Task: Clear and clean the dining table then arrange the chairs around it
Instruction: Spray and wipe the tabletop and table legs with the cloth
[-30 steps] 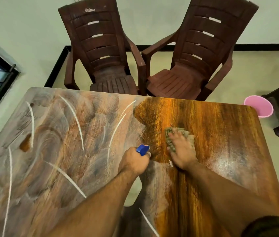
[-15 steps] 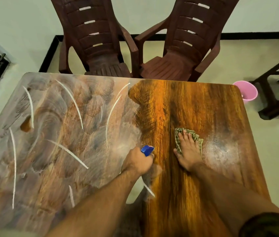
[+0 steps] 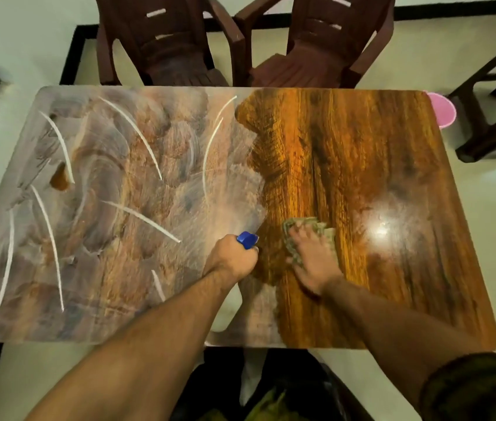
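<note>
The dining worktop (image 3: 362,141) is shown half cleaned: its right half has been wiped to a glossy amber, while the left half is veiled in grey film and white cleaner streaks (image 3: 137,132). A checked cloth (image 3: 309,223) is pressed flat near the line where the two zones meet, toward the near side, by the right grip (image 3: 313,259). The fingers are spread straight, so pressure is laid across the whole rag. A spray bottle (image 3: 247,239), seen only as a blue nozzle, is enclosed in the clenched left grip (image 3: 230,259) just beside the cloth, apparently kept ready for the next patch. Two brown plastic armchairs (image 3: 164,41) are stood side by side at the far edge, presumably awaiting arrangement. A pink bucket (image 3: 442,109) is set on the floor by the far right corner.
</note>
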